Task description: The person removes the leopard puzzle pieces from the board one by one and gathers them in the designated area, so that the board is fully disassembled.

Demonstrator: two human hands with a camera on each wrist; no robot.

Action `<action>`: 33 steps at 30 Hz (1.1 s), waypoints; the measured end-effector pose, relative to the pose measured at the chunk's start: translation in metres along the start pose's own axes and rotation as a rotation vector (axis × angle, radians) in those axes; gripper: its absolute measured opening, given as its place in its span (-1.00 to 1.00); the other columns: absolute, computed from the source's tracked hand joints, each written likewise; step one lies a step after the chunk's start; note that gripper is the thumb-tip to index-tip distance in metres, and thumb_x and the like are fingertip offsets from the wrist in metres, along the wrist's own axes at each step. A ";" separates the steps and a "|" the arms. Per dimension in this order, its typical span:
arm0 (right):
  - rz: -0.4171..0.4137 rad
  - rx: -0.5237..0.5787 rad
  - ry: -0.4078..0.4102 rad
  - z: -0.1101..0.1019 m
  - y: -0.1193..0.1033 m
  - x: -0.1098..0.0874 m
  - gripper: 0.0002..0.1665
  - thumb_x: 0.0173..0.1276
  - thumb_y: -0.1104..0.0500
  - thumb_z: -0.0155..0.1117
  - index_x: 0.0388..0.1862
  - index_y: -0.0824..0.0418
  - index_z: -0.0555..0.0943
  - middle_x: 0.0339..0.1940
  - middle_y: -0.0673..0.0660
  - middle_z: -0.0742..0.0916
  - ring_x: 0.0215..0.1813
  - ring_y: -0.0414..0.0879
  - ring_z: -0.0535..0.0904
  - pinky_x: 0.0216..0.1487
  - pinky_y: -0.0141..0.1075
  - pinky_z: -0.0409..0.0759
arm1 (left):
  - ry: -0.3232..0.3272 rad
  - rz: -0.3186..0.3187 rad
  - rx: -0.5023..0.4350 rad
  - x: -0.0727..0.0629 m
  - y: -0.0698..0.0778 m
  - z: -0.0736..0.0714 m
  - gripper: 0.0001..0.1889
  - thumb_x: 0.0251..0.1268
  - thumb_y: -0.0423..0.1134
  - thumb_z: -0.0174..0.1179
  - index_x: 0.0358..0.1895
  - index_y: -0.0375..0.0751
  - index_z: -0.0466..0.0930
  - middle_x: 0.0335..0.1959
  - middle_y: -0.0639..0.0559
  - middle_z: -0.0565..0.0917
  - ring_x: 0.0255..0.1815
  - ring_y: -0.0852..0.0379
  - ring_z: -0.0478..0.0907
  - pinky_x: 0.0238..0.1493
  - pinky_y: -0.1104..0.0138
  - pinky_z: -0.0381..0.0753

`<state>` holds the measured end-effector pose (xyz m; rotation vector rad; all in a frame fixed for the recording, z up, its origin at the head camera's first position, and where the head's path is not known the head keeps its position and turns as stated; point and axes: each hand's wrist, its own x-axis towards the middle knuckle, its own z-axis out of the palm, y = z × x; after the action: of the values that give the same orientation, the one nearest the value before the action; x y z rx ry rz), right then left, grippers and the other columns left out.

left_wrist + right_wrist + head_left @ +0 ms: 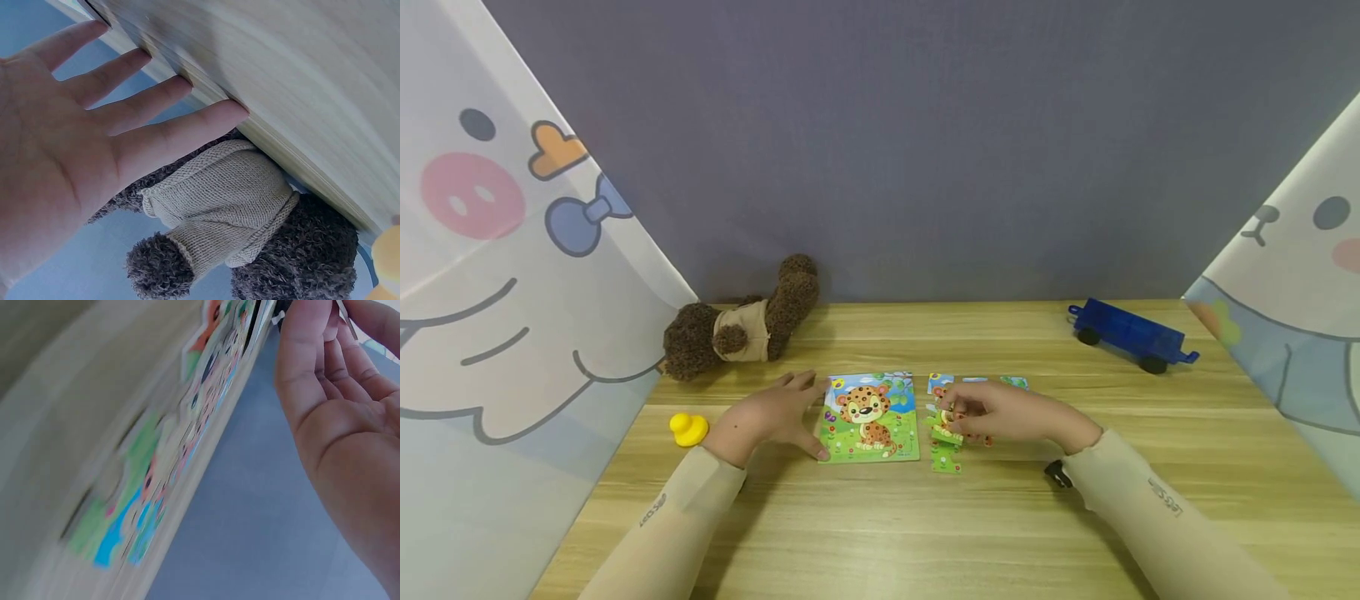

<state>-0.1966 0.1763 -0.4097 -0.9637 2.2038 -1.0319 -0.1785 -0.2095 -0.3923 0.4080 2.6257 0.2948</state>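
Observation:
A square picture puzzle (pixel 871 417) of a spotted leopard cub lies on the wooden table. My left hand (pixel 778 414) is spread at its left side, thumb by the lower left corner. In the left wrist view the left hand's fingers (pixel 169 134) are straight, with nothing in them. Right of the picture, my right hand (pixel 1011 412) pinches a green-edged puzzle piece (pixel 947 436) between thumb and fingers; it is tilted. In the right wrist view this piece (pixel 346 320) shows as a thin edge. Loose puzzle pieces (pixel 945 460) lie under and around the right hand, partly hidden by it.
A brown teddy bear (pixel 745 333) in a beige knit top lies at the back left. Nearer, a yellow rubber duck (pixel 688 429) sits beside my left forearm. Back right stands a blue toy wagon (pixel 1127 329) with black wheels. Fabric walls (pixel 910 167) enclose the table.

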 end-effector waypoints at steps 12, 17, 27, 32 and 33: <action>0.025 0.014 -0.048 -0.009 0.008 -0.033 -0.88 0.53 0.24 0.35 -0.01 0.13 0.67 -0.32 0.02 0.75 -0.38 -0.25 0.63 -0.35 -0.42 0.64 | 0.001 -0.001 0.000 0.001 -0.001 0.000 0.34 -0.05 0.33 0.64 0.77 0.01 0.04 0.81 -0.29 -0.04 0.76 -0.56 -0.11 0.57 -0.56 0.16; 0.065 0.016 -0.093 -0.008 0.008 -0.041 -0.92 0.44 0.22 0.44 -0.13 0.14 0.71 -0.39 0.01 0.75 -0.42 -0.32 0.56 -0.40 -0.46 0.52 | 0.000 -0.002 0.000 0.002 -0.002 0.001 0.34 -0.05 0.33 0.63 0.77 0.01 0.04 0.81 -0.28 -0.04 0.77 -0.55 -0.11 0.57 -0.55 0.17; 0.082 -0.018 -0.077 -0.005 0.013 -0.041 -0.93 0.37 0.26 0.46 -0.25 0.10 0.72 -0.36 0.00 0.74 -0.41 -0.30 0.53 -0.41 -0.44 0.51 | 0.005 0.001 0.008 0.001 -0.002 0.000 0.34 -0.07 0.32 0.64 0.77 0.00 0.05 0.80 -0.29 -0.02 0.76 -0.56 -0.09 0.56 -0.55 0.19; 0.071 -0.025 -0.052 -0.005 0.016 -0.038 -0.94 0.35 0.24 0.50 -0.24 0.14 0.75 -0.32 0.00 0.67 -0.38 -0.30 0.48 -0.38 -0.43 0.52 | 0.005 0.000 0.005 0.001 -0.002 0.001 0.34 -0.07 0.32 0.65 0.77 0.00 0.05 0.80 -0.29 -0.02 0.76 -0.56 -0.10 0.56 -0.55 0.18; 0.073 -0.027 -0.046 -0.005 0.016 -0.038 -0.94 0.35 0.23 0.51 -0.24 0.14 0.76 -0.32 0.00 0.65 -0.38 -0.30 0.47 -0.38 -0.43 0.51 | 0.005 0.000 0.004 0.001 -0.002 0.001 0.34 -0.06 0.32 0.65 0.77 -0.01 0.05 0.80 -0.29 -0.02 0.76 -0.56 -0.10 0.57 -0.55 0.18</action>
<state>-0.1831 0.2153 -0.4144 -0.9027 2.2029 -0.9400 -0.1791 -0.2110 -0.3946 0.4091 2.6314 0.2902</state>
